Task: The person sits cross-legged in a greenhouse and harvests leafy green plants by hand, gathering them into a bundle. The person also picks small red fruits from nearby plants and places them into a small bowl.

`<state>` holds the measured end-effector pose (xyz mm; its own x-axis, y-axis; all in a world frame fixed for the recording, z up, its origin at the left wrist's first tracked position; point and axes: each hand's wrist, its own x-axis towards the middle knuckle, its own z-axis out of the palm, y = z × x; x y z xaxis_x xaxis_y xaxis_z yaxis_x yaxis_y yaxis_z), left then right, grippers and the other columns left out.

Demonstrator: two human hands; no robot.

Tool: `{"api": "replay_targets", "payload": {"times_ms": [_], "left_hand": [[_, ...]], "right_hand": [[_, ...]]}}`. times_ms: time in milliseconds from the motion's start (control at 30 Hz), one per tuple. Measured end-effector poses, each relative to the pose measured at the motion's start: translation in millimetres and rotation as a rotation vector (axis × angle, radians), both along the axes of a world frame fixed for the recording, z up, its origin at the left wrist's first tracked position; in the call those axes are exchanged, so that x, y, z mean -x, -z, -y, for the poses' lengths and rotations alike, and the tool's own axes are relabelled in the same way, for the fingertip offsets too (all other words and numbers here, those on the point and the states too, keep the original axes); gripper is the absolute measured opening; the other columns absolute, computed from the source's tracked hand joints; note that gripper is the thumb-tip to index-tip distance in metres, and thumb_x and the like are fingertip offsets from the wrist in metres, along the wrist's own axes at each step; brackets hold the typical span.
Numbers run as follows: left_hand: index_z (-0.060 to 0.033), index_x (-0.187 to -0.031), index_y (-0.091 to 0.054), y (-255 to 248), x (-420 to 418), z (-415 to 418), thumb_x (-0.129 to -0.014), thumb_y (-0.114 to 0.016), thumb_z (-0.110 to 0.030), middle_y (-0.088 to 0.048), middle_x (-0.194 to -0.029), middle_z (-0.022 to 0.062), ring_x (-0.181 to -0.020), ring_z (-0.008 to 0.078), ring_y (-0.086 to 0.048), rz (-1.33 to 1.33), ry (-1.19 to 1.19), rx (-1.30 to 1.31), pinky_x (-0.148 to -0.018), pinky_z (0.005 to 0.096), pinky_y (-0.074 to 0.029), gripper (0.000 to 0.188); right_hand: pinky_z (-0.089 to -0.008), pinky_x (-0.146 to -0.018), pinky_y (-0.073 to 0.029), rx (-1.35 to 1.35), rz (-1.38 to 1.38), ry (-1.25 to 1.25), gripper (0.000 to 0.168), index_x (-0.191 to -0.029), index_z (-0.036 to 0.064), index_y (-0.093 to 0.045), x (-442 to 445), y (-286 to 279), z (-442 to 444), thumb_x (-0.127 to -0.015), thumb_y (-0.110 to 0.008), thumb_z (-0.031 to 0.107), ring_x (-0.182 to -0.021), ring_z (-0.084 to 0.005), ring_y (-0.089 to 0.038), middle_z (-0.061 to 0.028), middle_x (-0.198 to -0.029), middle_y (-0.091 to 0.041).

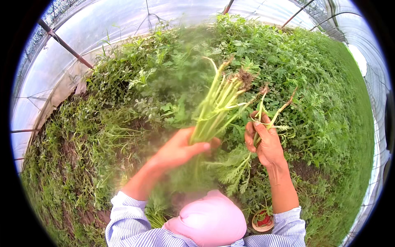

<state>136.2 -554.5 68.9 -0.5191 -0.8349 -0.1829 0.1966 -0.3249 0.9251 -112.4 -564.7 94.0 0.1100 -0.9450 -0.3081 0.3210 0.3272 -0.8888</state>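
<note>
A thick bunch of pale green stems (pixel 213 108) is gripped in my left hand (pixel 182 148), roots upward. Brown soil clings to the root clump (pixel 245 78) at its top. My right hand (pixel 267 139) pinches a few thinner uprooted plants, whose bare roots (pixel 285 105) point up and to the right. Feathery, deeply cut leaves (pixel 236 169) hang below that hand. The two hands are apart, in front of my body. Some of the leaves under my left hand are blurred.
Dense green plants (pixel 318 80) cover the ground ahead and to the right. Bare soil (pixel 95 217) shows among sparser growth at left. A round container with red contents (pixel 262 220) sits by my right forearm. Plastic sheeting (pixel 101 24) and metal poles (pixel 71 49) border the bed.
</note>
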Motion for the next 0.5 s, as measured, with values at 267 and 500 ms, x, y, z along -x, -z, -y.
{"api": "replay_targets", "payload": {"times_ms": [267, 500], "left_hand": [[-0.0046, -0.129, -0.052, 63, 63, -26, -0.091, -0.059, -0.011, -0.061, -0.111, 0.0049, -0.103, 0.0131, -0.055, -0.173, -0.137, -0.070, -0.093, 0.0313, -0.045, 0.039], [-0.0055, -0.115, -0.060, 118, 19, -19, -0.084, -0.070, -0.022, -0.063, -0.098, 0.0037, -0.084, 0.0125, -0.059, -0.075, -0.614, -0.529, -0.075, 0.0301, -0.050, 0.036]], "right_hand": [[-0.0197, -0.044, -0.030, -0.332, 0.078, 0.162, 0.004, -0.096, 0.009, -0.046, -57, 45, 33, -0.094, -0.046, 0.006, -0.056, -0.0059, -0.037, 0.0015, -0.071, -0.043], [-0.0411, -0.086, -0.048, 0.024, -0.369, -0.215, 0.050, -0.116, 0.000, -0.052, -77, 100, 114, -0.091, -0.061, 0.042, -0.083, -0.0187, -0.056, -0.0073, -0.090, -0.054]]}}
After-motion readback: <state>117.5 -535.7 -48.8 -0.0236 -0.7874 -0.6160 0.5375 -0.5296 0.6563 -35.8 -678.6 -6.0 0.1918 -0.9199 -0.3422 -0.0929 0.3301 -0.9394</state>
